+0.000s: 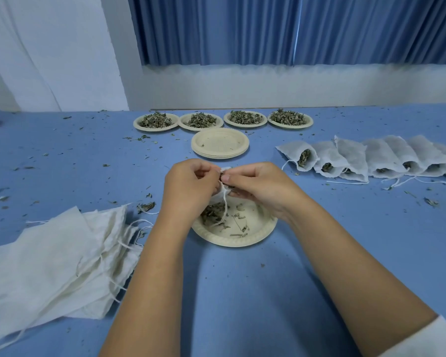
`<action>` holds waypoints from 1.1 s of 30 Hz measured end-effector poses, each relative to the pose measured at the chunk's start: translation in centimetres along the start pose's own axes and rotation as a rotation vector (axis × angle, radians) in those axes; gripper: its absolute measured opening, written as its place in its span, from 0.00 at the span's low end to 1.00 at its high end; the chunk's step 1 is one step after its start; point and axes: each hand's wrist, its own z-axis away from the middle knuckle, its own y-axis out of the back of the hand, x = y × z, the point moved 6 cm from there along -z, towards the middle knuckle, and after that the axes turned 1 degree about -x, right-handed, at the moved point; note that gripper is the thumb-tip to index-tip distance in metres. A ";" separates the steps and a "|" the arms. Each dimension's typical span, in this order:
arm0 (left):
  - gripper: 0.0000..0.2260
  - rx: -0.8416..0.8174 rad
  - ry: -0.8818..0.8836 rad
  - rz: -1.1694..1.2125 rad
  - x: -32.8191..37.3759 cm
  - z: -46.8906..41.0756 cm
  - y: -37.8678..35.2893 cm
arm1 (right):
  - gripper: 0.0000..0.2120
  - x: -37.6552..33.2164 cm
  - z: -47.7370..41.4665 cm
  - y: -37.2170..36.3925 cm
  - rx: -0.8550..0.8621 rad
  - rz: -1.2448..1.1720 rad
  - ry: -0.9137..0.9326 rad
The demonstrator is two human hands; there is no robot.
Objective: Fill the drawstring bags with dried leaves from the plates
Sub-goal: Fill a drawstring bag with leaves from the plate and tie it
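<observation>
Two bare forearms reaching in from the near edge, a white cuff [428, 341] on the right one. Underneath, smooth matte blue tabletop [242, 292], speckled all over with dry green crumbs.

To the near left, a loose fanned pile of flat bags [54, 258]: thin, off-white, gauzy fabric, square-cut, with pale strings trailing from the edges.

Just beyond the wrists, a round beige paper plate [236, 240] with a ribbed rim, holding a thin scatter of dried leaves [213, 213]: crumpled grey-green flakes and a few bare stems.

Above that plate, left hand [191, 181] and right hand [258, 186] close together, fingers of both curled and pinching the mouth of one small drawstring bag [220, 193], mostly hidden between them. Dark leaf showing at its opening, white cord [226, 207] hanging down to the plate.

Further out at centre, a neat stack of empty plates [219, 143], same beige, nearly bare.

To the right, well apart from the hands, an overlapping row of filled bags [371, 158], puffy and lying on their sides, open mouths showing leaf inside, strings loose on the table.

Beyond the stack, four plates [142, 127] side by side, each heaped with leaf piles [200, 119].

At the back, a white ledge [294, 86] and pleated blue curtain [268, 29].
</observation>
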 end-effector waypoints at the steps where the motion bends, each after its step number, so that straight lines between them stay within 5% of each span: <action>1: 0.08 -0.012 -0.002 0.000 0.1 0.1 -0.1 | 0.03 -0.1 0.0 0.2 0.025 0.037 0.017; 7: 0.07 -0.133 -0.040 -0.072 0.5 0.5 -1.3 | 0.06 0.0 0.1 0.1 0.172 0.568 0.131; 15: 0.08 0.002 0.016 0.014 -0.4 -0.2 0.4 | 0.08 -0.4 0.1 0.7 0.007 -0.020 -0.038; 23: 0.07 -0.001 0.021 0.029 -0.6 -0.2 0.5 | 0.09 0.5 0.1 0.9 0.024 -0.056 -0.164; 33: 0.07 0.004 0.025 0.018 -0.6 -0.2 0.3 | 0.04 -1.4 0.2 1.6 0.196 0.133 0.103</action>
